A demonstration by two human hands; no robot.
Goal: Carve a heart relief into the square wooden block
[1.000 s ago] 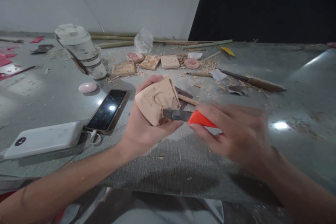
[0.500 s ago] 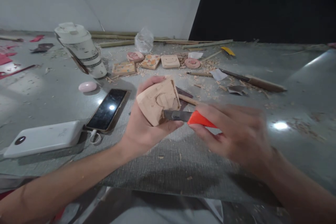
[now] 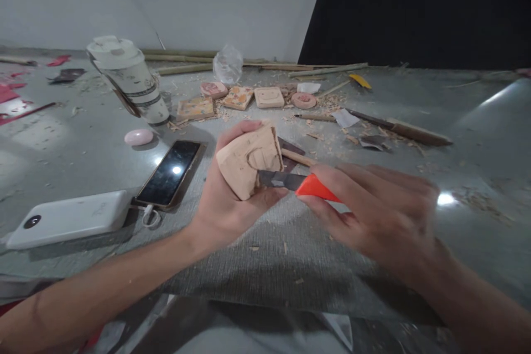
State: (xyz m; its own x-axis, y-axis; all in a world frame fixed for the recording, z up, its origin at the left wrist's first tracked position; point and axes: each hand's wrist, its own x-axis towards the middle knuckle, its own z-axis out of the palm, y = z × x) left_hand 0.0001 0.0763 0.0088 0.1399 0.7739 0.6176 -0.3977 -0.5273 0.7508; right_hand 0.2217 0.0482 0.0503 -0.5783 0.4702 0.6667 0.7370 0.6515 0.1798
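Left hand [image 3: 226, 210] grasped a pale wood block [image 3: 249, 163] from the left side and below, thumb along the lower edge; block was up in front of the person, above the bench [image 3: 269, 265], tilted, with a curved line cut into its face. Right hand [image 3: 377, 215] gripped a knife [image 3: 317, 188] by its orange-red handle, fingers wrapped round it, blade pointing left, its end against the block's lower right edge. A thin wooden stick [image 3: 296, 156] showed between block and right hand, partly hidden. Left of the left hand: dark-screened phone [image 3: 170, 171], white power bank [image 3: 68, 220] near it, a pink oval thing [image 3: 138, 137] beyond the phone. Tall lidded cup [image 3: 128, 74] stood farther back. Behind the block, small carved pieces [image 3: 269, 97] sat in a rough row among wood shavings [image 3: 332, 102], crumpled clear plastic [image 3: 228, 64] just behind. Long-handled tool [image 3: 415, 131] lay right of the pieces.
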